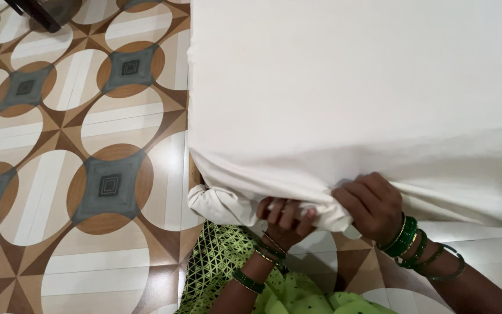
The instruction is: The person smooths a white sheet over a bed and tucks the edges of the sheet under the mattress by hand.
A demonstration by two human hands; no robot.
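At bed edge: left hand (284, 220) fingers curled under white sheet (344, 104) hem, right hand (372, 204) clenched on fold. Best approach, imo: keep fabric taut, tuck evenly w/ both.

The sheet (355, 87) covers the upper right of the view, its edge hanging down toward the person; the tiled floor (76, 174) lies to its left and below. The left hand (284, 220) sits under the bunched hem (228, 206) near the corner; the right hand (373, 204) lies just right of it, on top of the hem; bangles (405, 238) ring the right wrist; the dark furniture leg (36, 13) stands far behind, upper left.
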